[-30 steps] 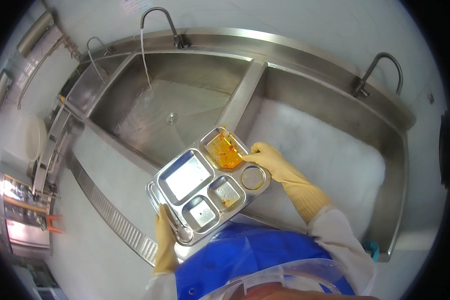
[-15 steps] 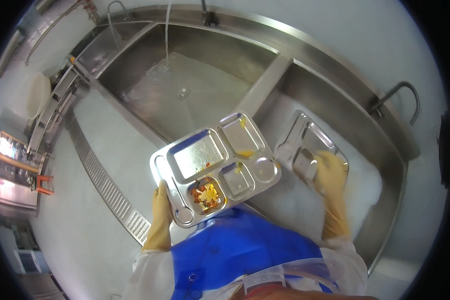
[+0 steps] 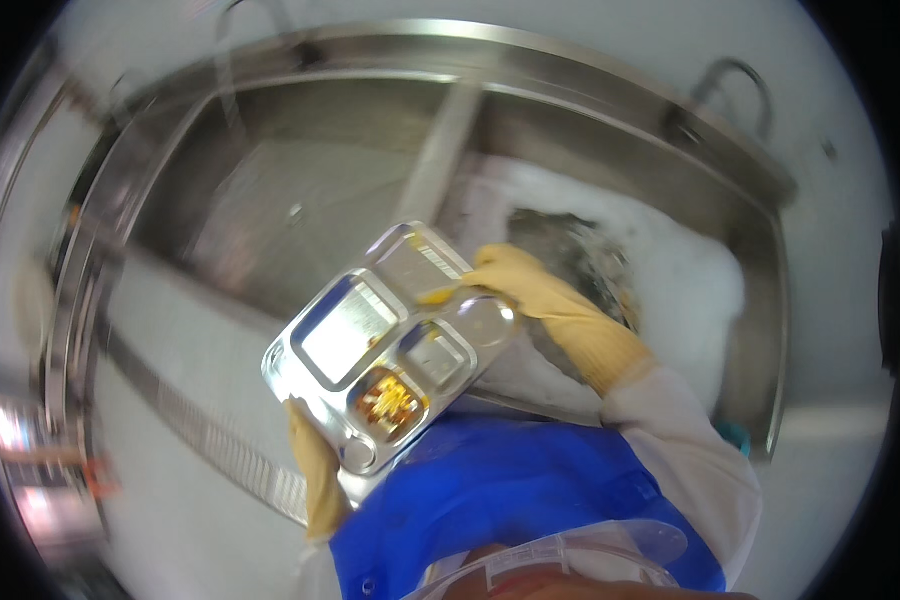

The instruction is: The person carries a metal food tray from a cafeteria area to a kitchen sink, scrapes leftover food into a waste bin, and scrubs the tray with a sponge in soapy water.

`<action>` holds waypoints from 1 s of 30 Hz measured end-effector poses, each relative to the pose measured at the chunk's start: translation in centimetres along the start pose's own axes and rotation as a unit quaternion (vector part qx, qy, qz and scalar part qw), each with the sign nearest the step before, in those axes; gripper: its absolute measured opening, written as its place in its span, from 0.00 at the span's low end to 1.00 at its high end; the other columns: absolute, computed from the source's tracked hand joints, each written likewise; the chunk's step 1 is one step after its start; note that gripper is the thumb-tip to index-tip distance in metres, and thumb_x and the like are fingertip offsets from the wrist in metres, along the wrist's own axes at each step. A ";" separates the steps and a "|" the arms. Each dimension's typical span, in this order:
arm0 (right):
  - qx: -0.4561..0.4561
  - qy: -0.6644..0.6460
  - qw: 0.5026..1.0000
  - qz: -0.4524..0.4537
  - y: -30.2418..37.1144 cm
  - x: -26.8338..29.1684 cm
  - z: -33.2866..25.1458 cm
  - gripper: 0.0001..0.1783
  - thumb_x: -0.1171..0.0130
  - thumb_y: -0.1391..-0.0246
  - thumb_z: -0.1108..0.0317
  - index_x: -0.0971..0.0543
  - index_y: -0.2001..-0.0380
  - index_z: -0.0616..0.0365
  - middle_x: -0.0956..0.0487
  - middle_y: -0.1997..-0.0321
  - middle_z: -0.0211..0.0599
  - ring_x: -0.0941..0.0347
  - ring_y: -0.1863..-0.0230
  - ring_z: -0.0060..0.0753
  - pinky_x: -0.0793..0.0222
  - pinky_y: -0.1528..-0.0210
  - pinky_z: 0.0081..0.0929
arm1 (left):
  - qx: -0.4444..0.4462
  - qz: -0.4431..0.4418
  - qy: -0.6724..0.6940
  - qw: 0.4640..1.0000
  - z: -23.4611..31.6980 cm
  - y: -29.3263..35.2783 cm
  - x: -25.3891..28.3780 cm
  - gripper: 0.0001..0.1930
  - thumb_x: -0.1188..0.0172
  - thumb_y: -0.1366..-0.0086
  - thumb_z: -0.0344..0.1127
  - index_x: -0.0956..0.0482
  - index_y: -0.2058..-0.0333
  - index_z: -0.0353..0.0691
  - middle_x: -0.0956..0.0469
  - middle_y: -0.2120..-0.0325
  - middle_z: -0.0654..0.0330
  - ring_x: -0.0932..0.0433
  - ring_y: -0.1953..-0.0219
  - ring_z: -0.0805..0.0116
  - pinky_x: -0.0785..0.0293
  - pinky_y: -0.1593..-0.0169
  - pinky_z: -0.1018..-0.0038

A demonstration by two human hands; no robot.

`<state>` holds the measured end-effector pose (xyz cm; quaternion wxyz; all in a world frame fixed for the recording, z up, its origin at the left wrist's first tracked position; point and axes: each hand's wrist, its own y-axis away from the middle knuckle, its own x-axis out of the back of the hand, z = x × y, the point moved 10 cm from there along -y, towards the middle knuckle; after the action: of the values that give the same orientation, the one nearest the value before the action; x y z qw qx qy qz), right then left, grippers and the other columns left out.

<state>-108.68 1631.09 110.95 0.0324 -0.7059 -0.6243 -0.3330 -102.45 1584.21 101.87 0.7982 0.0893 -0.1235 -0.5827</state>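
Note:
A steel compartment tray (image 3: 355, 272) is tilted in front of my blue apron, with food scraps (image 3: 387, 402) in one well and yellow bits in others. My left hand (image 3: 315, 465), in a yellow rubber glove, grips its lower left edge. At the upper right edge, my gloved right hand (image 3: 510, 278) closes on the rim beside the round well. Fingers under the tray are hidden. To the right of it, the foamy sink basin (image 3: 755, 360) holds white suds (image 3: 685, 270) with a dark gap where shapes are blurred.
A divider (image 3: 440, 160) separates the foamy basin from a left basin (image 3: 220, 215) with water running in. Taps (image 3: 735, 85) rise along the back ledge. A floor drain grate (image 3: 205, 430) runs at left. Something teal (image 3: 733, 437) shows by the near right sink corner.
My right hand has left the second tray in the foamy basin and come to the held tray's edge. That second tray no longer shows clearly. The view has shifted to the right.

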 end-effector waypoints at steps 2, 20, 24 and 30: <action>0.045 0.039 0.997 0.043 0.6 -0.2 -2.1 0.18 0.28 0.52 0.57 0.17 0.69 0.63 0.18 0.68 0.49 0.21 0.67 0.42 0.28 0.64 0.38 | 0.059 0.031 -0.001 0.998 -0.5 0.5 0.7 0.40 0.60 0.23 0.65 0.31 0.34 0.29 0.30 0.34 0.48 0.31 0.33 0.60 0.39 0.30 0.68; 0.051 -0.092 0.977 0.185 4.1 11.4 8.8 0.13 0.37 0.42 0.62 0.18 0.66 0.63 0.27 0.77 0.29 0.29 0.71 0.27 0.33 0.66 0.27 | 0.056 0.052 -0.062 0.995 0.2 -1.3 4.8 0.43 0.46 0.31 0.69 0.22 0.45 0.25 0.18 0.61 0.53 0.21 0.62 0.67 0.25 0.58 0.70; 0.064 0.213 0.904 0.365 3.0 27.0 23.3 0.19 0.36 0.40 0.57 0.16 0.58 0.64 0.17 0.62 0.41 0.23 0.62 0.35 0.29 0.56 0.32 | 0.046 0.069 -0.107 0.991 -1.2 -1.8 2.9 0.41 0.44 0.31 0.67 0.23 0.44 0.26 0.17 0.59 0.53 0.19 0.59 0.66 0.23 0.55 0.69; 0.183 0.069 0.974 0.112 0.8 2.5 6.3 0.13 0.32 0.40 0.64 0.17 0.62 0.67 0.16 0.66 0.36 0.23 0.63 0.26 0.28 0.57 0.28 | 0.143 0.041 0.013 0.989 -1.4 0.8 2.2 0.41 0.43 0.32 0.67 0.23 0.46 0.26 0.18 0.60 0.52 0.19 0.62 0.68 0.23 0.57 0.70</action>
<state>-105.27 1635.99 107.67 0.2411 -0.7287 -0.5881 -0.2549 -100.63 1582.40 101.00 0.8021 0.2046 -0.1987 -0.5247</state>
